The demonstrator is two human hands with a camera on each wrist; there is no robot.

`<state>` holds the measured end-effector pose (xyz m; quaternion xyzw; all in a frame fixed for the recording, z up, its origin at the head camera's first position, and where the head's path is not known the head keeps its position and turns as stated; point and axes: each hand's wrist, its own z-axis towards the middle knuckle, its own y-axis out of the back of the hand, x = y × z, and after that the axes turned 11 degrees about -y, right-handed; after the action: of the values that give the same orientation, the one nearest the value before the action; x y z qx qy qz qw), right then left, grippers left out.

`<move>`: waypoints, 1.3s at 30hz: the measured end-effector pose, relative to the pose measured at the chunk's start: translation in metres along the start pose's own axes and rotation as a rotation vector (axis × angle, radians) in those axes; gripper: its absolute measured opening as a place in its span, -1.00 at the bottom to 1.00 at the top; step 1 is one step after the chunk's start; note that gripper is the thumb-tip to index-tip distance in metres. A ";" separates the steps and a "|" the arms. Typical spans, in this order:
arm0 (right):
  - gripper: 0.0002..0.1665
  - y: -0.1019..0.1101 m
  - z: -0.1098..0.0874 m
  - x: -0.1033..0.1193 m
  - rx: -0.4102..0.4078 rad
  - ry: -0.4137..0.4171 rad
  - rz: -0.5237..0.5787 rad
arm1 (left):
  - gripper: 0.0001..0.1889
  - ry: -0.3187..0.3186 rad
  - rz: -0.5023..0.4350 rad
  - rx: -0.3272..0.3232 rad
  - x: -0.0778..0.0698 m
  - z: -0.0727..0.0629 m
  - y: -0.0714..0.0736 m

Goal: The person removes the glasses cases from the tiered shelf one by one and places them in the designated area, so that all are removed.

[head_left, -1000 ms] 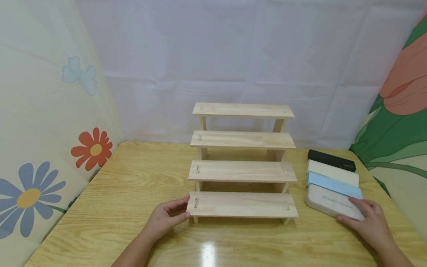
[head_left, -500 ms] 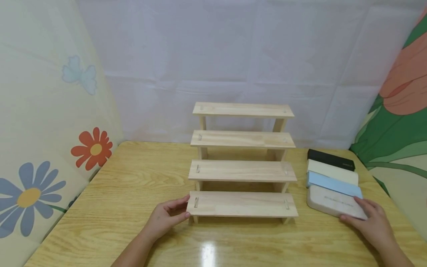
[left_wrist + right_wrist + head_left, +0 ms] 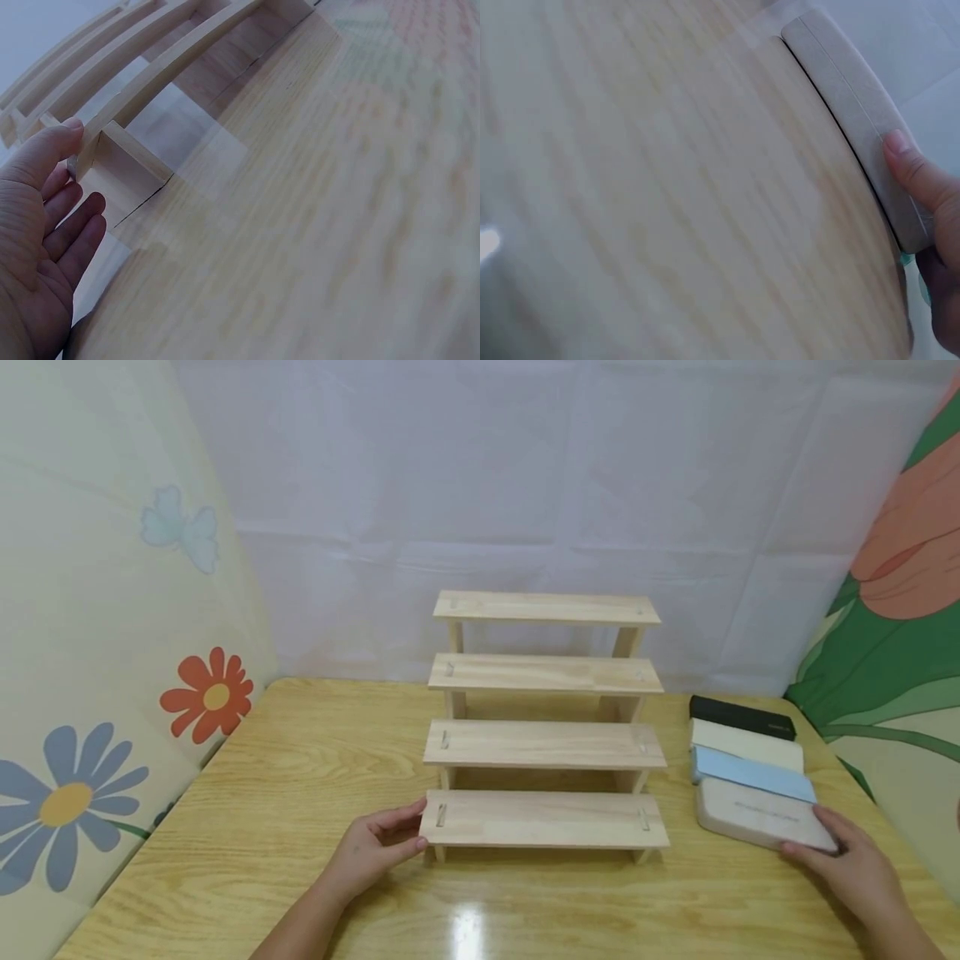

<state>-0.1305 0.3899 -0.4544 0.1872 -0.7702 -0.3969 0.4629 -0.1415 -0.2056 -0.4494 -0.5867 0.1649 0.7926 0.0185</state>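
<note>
A step-shaped wooden display stand point(image 3: 543, 745) with several plank shelves stands mid-table in the head view. My left hand point(image 3: 377, 850) grips the left end of its lowest shelf, thumb at the front corner and index finger at the back one. In the left wrist view the thumb point(image 3: 46, 150) lies against the shelf's edge, the other fingers loosely bent below. To the right, my right hand point(image 3: 858, 864) holds the right end of a pale grey glasses case point(image 3: 761, 814) between thumb and fingers. The right wrist view shows the thumb on the case's seamed side point(image 3: 847, 97).
Behind the grey case lie a light blue case point(image 3: 750, 772), a cream case point(image 3: 746, 743) and a black case point(image 3: 742, 717), in a slanted row. The wood-grain table point(image 3: 315, 752) ends at a white cloth backdrop point(image 3: 525, 477), with flower-printed panels on both sides.
My right hand has moved a little to the right, and the grey case has slid along with it. The black and cream cases have shifted very slightly left. My left hand and the stand stay put.
</note>
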 end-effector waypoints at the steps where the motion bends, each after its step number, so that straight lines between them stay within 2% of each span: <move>1: 0.30 0.000 0.002 -0.001 -0.002 -0.019 0.007 | -0.43 0.003 0.000 0.000 0.000 0.000 0.000; 6: 0.31 0.003 0.008 -0.004 -0.022 -0.079 0.046 | -0.43 0.003 0.001 0.003 0.000 0.000 0.000; 16: 0.28 0.009 0.013 -0.010 -0.061 -0.129 0.057 | -0.43 -0.021 0.006 0.011 0.001 -0.001 0.001; 33: 0.25 0.013 0.021 -0.014 -0.096 -0.149 0.088 | -0.44 -0.023 0.013 0.008 0.000 -0.002 0.000; 35: 0.24 0.013 0.019 -0.014 -0.096 -0.134 0.087 | -0.44 -0.023 0.013 0.007 0.000 -0.002 0.000; 39: 0.20 0.016 0.014 -0.011 -0.096 -0.037 0.092 | -0.45 -0.024 0.012 0.004 0.000 -0.003 0.000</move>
<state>-0.1362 0.4132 -0.4516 0.1215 -0.7665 -0.4151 0.4748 -0.1386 -0.2065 -0.4504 -0.5760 0.1701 0.7994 0.0170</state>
